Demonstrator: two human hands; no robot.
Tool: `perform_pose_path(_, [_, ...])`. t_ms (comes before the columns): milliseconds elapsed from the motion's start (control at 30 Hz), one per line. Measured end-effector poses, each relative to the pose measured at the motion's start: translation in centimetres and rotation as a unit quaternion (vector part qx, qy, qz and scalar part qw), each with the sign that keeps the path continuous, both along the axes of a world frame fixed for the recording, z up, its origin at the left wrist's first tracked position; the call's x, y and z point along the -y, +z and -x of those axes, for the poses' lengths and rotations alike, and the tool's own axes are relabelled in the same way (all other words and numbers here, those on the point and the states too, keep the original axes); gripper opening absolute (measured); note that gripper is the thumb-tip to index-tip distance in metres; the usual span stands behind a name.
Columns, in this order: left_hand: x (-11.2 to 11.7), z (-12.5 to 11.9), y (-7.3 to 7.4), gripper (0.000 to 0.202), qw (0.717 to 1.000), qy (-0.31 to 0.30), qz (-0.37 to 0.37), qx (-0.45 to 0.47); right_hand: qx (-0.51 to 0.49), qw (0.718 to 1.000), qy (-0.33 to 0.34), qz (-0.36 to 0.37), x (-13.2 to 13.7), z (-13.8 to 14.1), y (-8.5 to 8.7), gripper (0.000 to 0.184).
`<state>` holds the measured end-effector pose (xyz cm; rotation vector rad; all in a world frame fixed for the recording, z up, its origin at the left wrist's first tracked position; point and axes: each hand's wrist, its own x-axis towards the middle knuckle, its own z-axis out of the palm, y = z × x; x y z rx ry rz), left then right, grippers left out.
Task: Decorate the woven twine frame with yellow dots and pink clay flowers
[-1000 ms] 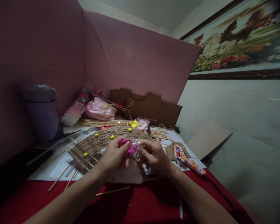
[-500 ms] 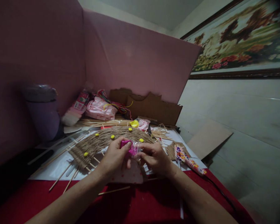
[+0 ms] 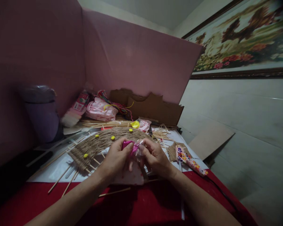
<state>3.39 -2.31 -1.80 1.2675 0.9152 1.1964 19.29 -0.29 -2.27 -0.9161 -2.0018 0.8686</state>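
My left hand [image 3: 119, 155] is closed on a small magenta packet [image 3: 128, 145] with a clear plastic wrapper [image 3: 138, 145]. From the other side, my right hand [image 3: 155, 157] pinches that clear wrapper between thumb and fingers. What is inside the packet I cannot make out for certain. Behind and partly under my hands lies a curved, fan-shaped panel [image 3: 85, 150] woven of brown cord over thin wooden sticks. Several yellow dots [image 3: 113, 137] sit on its surface. A pale cloth with red dots [image 3: 128, 177] shows just below my hands.
A glue gun with a flower pattern [image 3: 190, 163] lies on the right, its cord trailing off. Loose sticks [image 3: 58, 179] lie at the left. Farther back are a purple bin [image 3: 43, 116], a pink bag [image 3: 101, 110], a yellow packet [image 3: 135, 124] and torn cardboard [image 3: 155, 106].
My right hand has shifted slightly left and closed around the clear wrapper, covering the yellow dot beside it. My left hand stays on the magenta packet.
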Motion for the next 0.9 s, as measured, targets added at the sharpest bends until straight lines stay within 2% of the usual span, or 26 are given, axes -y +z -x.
perform_pose_path(133, [0.1,0.3,0.3,0.024,1.0,-0.006,-0.015,0.015,0.001,1.0,0.007,-0.003,-0.1,-0.4,0.2,0.022])
perform_pose_path(267, [0.3,0.2,1.0,0.018,0.999,0.041,-0.034,0.005,0.007,0.999,0.048,0.004,-0.1,-0.6,0.2,0.02])
perform_pose_path(367, [0.2,-0.1,1.0,0.016,0.998,0.063,-0.026,0.001,0.017,0.999,0.032,-0.007,-0.2,-0.6,0.0,0.021])
perform_pose_path(500, [-0.1,-0.1,0.5,0.02,0.999,0.038,-0.016,0.015,0.034,0.999,0.01,-0.023,-0.4,-0.5,0.0,0.014])
perform_pose_path(667, [-0.1,0.3,0.5,0.031,0.996,-0.025,-0.003,0.081,-0.011,1.0,0.026,-0.012,-0.7,-0.6,-0.1,0.014])
perform_pose_path(767, [0.0,0.3,0.8,0.032,0.997,-0.019,-0.002,0.073,-0.043,0.998,0.045,0.009,-0.8,-0.6,-0.3,0.019])
perform_pose_path(900, [0.3,0.1,1.1,0.026,0.998,0.028,-0.008,0.05,-0.06,0.996,0.056,0.018,-0.5,-0.4,-0.6,0.022])
